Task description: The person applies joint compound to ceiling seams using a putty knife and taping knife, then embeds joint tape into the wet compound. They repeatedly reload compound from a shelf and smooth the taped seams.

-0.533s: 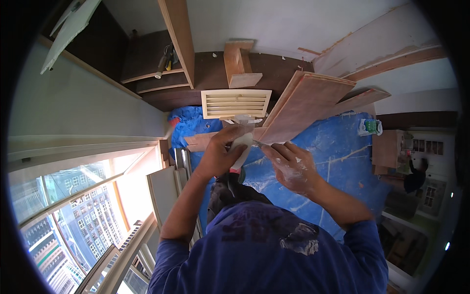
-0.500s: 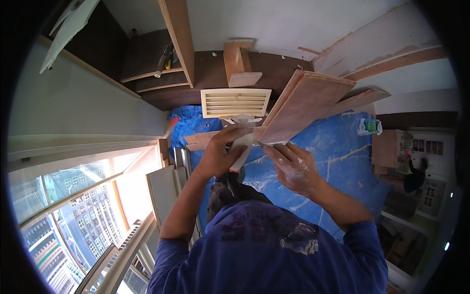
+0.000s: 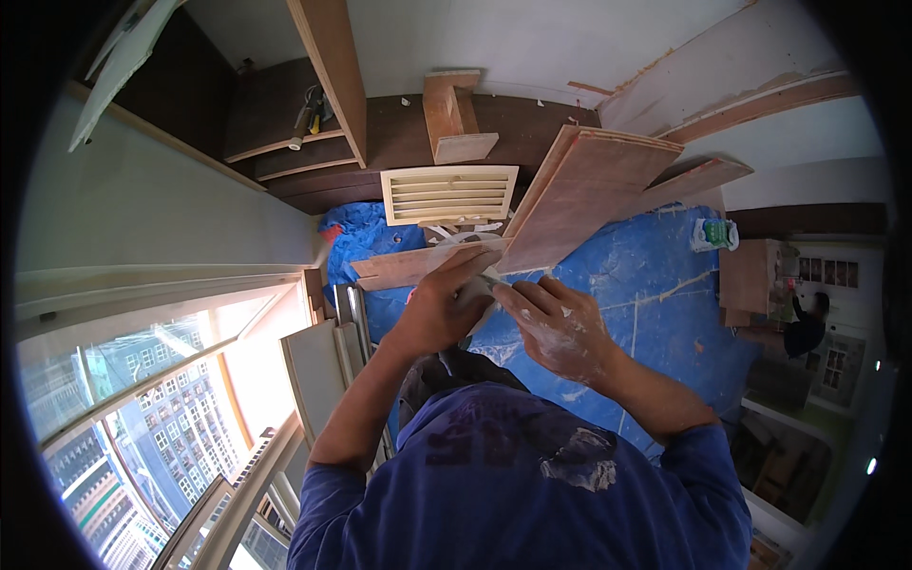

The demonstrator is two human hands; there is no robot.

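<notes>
Near the middle, my left hand [image 3: 442, 309] is closed around a thin, pale, partly see-through piece [image 3: 448, 255] with a rounded end. That end stands out beyond my fingers; its kind is unclear. My right hand [image 3: 565, 332], smeared with white powder or paste, meets it from the right with fingers pinched. A small grey tip shows at the right fingertips, touching or nearly touching the pale piece, but what I grip there is mostly hidden. Just beyond my hands stands a cream louvred vent grille [image 3: 450, 196], with white scraps at its lower edge.
Plywood boards [image 3: 589, 195] lean at the right over a blue floor sheet [image 3: 627, 285]. Ahead, a wooden bracket-like piece [image 3: 454, 114] rests on a dark ledge. Tools [image 3: 306, 122] lie on a shelf. Windows [image 3: 152, 399] are at left; another person [image 3: 806, 325] is far right.
My hands have come closer together, the right one moving slightly left. The pale piece has turned in my left hand, and its rounded end now shows beyond my fingers. The view has shifted slightly.
</notes>
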